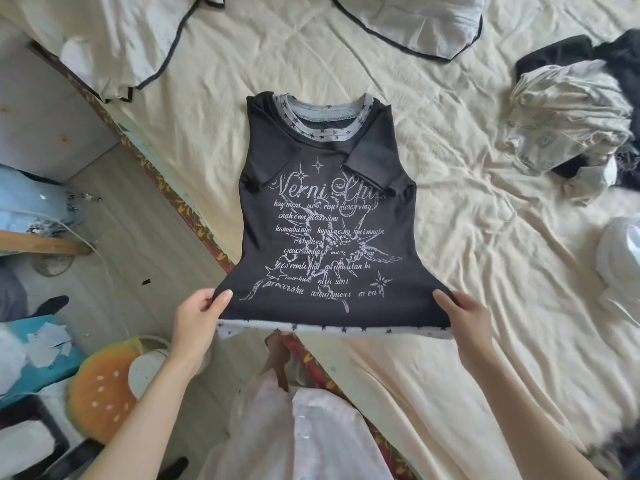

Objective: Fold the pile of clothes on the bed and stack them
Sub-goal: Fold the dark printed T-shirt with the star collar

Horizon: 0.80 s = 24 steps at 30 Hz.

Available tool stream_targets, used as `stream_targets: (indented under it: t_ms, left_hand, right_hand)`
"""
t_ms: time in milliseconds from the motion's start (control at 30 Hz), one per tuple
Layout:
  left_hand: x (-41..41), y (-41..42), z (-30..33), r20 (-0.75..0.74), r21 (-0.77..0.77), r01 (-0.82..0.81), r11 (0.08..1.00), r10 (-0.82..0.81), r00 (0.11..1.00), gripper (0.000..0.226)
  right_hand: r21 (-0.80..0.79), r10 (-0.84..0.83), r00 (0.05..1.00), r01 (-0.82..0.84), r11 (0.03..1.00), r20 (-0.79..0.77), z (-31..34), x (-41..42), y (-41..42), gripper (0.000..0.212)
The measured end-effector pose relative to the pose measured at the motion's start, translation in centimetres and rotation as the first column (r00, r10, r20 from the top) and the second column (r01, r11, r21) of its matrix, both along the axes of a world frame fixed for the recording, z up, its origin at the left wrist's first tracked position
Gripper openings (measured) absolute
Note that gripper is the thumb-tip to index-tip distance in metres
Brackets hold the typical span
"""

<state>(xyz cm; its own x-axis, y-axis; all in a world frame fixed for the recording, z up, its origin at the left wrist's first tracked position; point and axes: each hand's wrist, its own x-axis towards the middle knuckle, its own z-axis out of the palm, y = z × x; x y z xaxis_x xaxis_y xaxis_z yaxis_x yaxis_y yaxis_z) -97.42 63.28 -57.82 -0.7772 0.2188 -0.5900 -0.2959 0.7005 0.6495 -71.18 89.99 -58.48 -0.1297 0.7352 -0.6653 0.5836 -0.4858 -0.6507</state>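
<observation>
Floor, far left: I see a blue-and-white object (31, 202) near the wall, a wooden bar (41, 242) just below it, and an orange cushion with white seed marks (104, 386) lower down, beside the bed's edge.
Left hand: my left hand (199, 317) pinches the lower left corner of the shirt, thumb on top of the cloth, the other fingers hidden beneath it.
Black T-shirt: the black T-shirt (325, 216) lies face up on the cream bed sheet (485, 258), collar away from me, both sleeves folded in over the front, white script and star print showing. Its star-patterned grey hem is lifted at the bed's near edge and stretched between my two hands.
Right hand: my right hand (465, 315) grips the lower right corner the same way, thumb over the cloth, the rest curled under.
Head of bed: white bedding with black piping (408, 26) lies beyond the collar, well apart from the shirt.
Unfolded pile: a heap of pale and black clothes (571, 116) sits to the right, well apart from the shirt.
Far right edge: a white item (623, 251) lies on the sheet; I cannot tell what it is.
Obstructions: the sheet just beside the shirt is creased.
</observation>
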Motion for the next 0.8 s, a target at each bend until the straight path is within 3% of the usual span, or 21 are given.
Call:
stream_targets:
  t_ms: [167,233,500,633,700,800]
  left_hand:
    - [-4.3,4.3,1.4,-0.073,0.122,-0.015,0.992,0.024,0.997,0.007]
    - [-6.2,6.0,1.6,-0.085,0.173,-0.023,0.985,0.038,0.996,0.013]
    - [-14.6,13.2,-1.0,-0.135,0.177,-0.017,0.984,0.042,0.990,0.008]
    - [-17.4,16.1,-3.6,-0.103,0.146,0.007,0.989,0.008,0.995,0.017]
    - [-17.9,16.9,-5.1,-0.051,0.109,-0.010,0.994,0.016,0.999,0.026]
    - [-17.5,17.1,-6.9,0.007,0.025,0.020,1.000,-0.020,1.000,0.024]
  right_hand:
    - [0.054,-0.045,0.992,0.051,0.997,-0.115,2.0,-4.4,4.0,0.009]
    - [0.079,-0.054,0.989,0.066,0.995,-0.137,2.1,-5.9,5.7,0.009]
    - [0.255,0.017,0.996,0.007,0.967,-0.092,0.3,-14.1,13.2,0.009]
    - [0.154,-0.017,0.999,0.024,0.988,-0.046,-2.4,-17.1,16.4,0.017]
    - [0.082,0.026,1.000,-0.026,0.996,0.002,-3.8,-17.9,17.2,0.028]
    - [0.016,0.088,0.988,-0.090,0.996,0.128,-5.5,-17.9,17.3,0.042]
